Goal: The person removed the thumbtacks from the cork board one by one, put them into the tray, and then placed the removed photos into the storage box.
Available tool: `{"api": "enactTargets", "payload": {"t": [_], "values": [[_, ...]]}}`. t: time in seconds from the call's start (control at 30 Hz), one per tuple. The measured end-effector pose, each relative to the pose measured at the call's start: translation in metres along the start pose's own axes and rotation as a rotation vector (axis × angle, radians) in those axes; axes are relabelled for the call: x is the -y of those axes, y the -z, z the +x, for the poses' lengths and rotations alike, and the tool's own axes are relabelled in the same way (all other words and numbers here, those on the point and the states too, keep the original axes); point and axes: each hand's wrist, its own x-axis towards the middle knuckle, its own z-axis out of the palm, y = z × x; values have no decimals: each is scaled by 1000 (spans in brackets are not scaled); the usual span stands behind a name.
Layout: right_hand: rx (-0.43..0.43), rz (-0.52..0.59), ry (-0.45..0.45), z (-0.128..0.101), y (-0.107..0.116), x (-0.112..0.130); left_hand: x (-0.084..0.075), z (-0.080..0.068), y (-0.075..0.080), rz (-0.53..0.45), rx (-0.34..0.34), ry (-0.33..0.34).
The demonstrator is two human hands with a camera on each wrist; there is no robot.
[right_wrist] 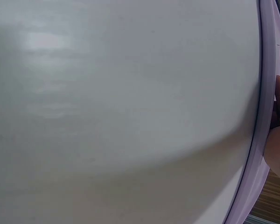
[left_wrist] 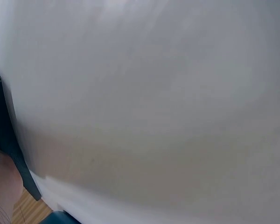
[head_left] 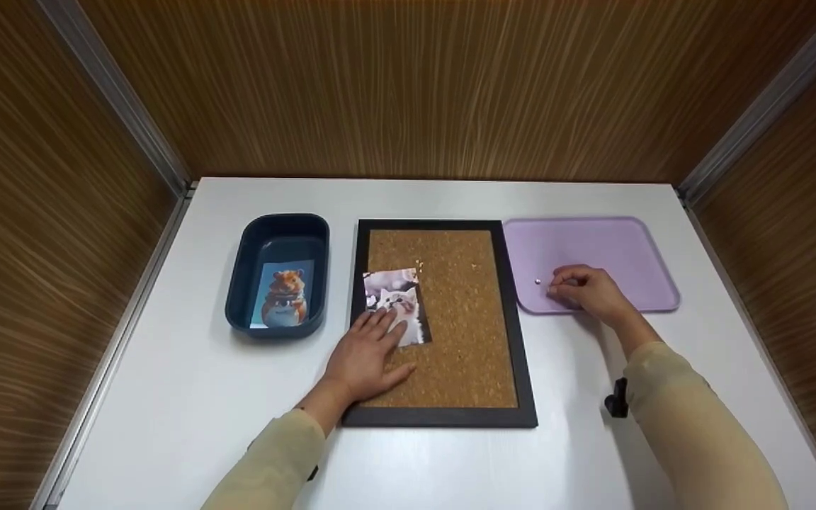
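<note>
Both wrist views give me mostly blurred white bench (left_wrist: 154, 93). My left hand (head_left: 369, 354) lies flat, fingers straight, pressing the cat photo (head_left: 395, 301) onto the cork board (head_left: 450, 319); my right hand (head_left: 585, 290) curls over the lilac tray (head_left: 592, 244) beside a tiny pin (head_left: 537, 282), its grip unclear.

Rough cork board (head_left: 450, 319) in a matt black frame, glossy paper photo (head_left: 397, 301), smooth lilac plastic tray (head_left: 592, 244)
</note>
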Motion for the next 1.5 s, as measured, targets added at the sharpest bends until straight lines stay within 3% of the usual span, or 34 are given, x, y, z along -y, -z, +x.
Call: {"api": "enactTargets", "payload": {"t": [0.47,0.73,0.93,1.3,1.5], "values": [[-45,-29,14,23,-3,-43,1,0,1,-18,6,1],[-24,-3,21,10,-4,-19,1,-1,0,-13,-1,1],[-48,-13,4,21,-3,-43,1,-2,-1,-10,-5,0],[-61,44,-2,21,-2,-43,1,-1,-1,-3,1,1],[-80,115,23,11,1,-13,2,-2,-2,-11,-6,-5]]}}
